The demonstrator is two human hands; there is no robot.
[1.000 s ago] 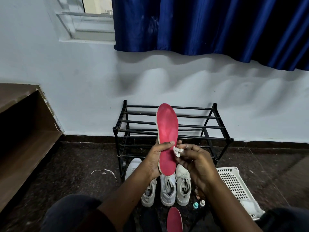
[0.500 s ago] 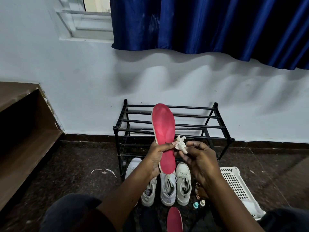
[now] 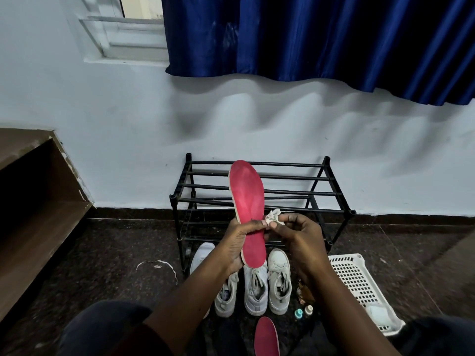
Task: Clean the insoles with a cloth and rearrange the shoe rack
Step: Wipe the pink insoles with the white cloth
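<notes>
A red insole (image 3: 247,199) stands upright in front of me, gripped at its lower half by my left hand (image 3: 237,240). My right hand (image 3: 298,237) pinches a small crumpled white cloth (image 3: 273,218) against the insole's right edge. Behind them stands a black metal shoe rack (image 3: 331,199) with bare bars, against the wall. Several white sneakers (image 3: 255,289) sit on the floor in front of the rack. A second red insole (image 3: 266,337) lies on the floor near my knees.
A white perforated plastic basket (image 3: 359,283) lies on the floor at the right. Two small bottles (image 3: 303,311) stand beside the sneakers. A wooden shelf unit (image 3: 33,201) is at the left. A blue curtain (image 3: 321,39) hangs above.
The insole has tilted so its top leans left. My right hand has lifted the cloth from the insole's middle up to its right edge.
</notes>
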